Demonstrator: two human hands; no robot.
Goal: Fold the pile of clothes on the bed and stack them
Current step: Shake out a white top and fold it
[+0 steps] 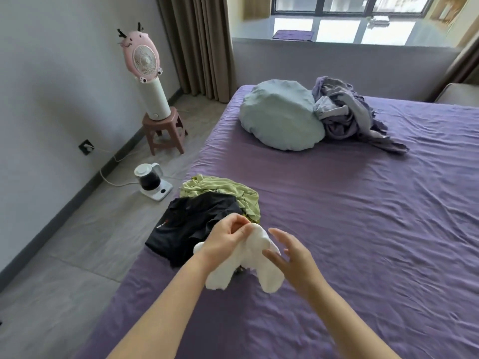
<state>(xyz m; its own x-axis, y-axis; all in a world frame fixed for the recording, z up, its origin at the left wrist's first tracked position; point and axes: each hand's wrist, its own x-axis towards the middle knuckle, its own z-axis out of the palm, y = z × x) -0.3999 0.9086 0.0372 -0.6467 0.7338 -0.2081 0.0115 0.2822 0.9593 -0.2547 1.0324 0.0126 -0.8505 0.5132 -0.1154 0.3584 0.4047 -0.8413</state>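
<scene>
a fluffy white garment (pixel 248 263) hangs bunched above the purple bed (pixel 363 229), beside a rumpled pile near its left edge: a black garment (pixel 191 226) overlapping a crumpled green garment (pixel 228 190).

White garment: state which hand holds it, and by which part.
The left hand pinches the white garment at its bunched upper end. The right hand is open beside it, gripping nothing.
</scene>
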